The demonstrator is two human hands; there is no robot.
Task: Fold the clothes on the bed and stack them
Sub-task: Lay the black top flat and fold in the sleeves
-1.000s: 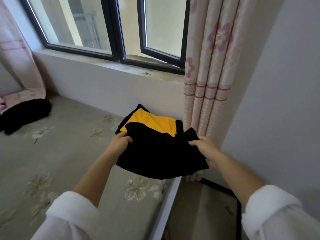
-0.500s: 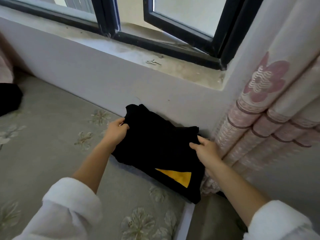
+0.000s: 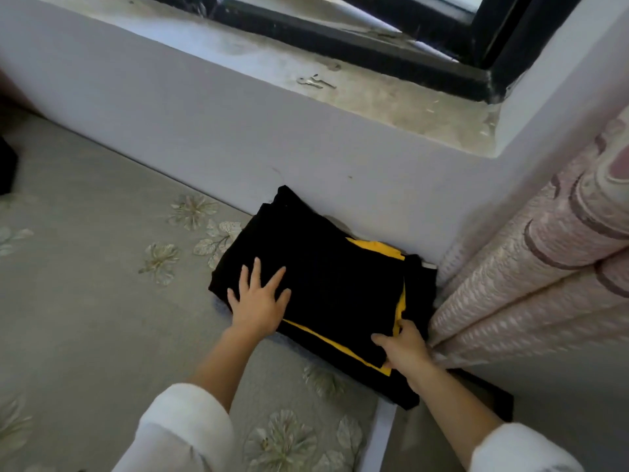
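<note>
A folded black garment [image 3: 323, 274] lies on top of a folded black-and-yellow garment [image 3: 391, 250] at the bed's far right corner, against the wall. The yellow shows along the near and right edges of the stack. My left hand [image 3: 258, 301] presses flat on the near-left part of the black garment, fingers spread. At the stack's near-right corner my right hand [image 3: 401, 345] pinches the edge of the black garment, thumb on top.
The bed [image 3: 85, 318] has a grey flowered cover and stretches to the left. Another dark garment [image 3: 6, 172] shows at the left edge. A pink curtain [image 3: 544, 267] hangs right of the stack. The window sill [image 3: 374, 93] runs above the wall.
The black garment went from held in the air to lying on the stack. My left hand let go of its edge and now presses flat on top.
</note>
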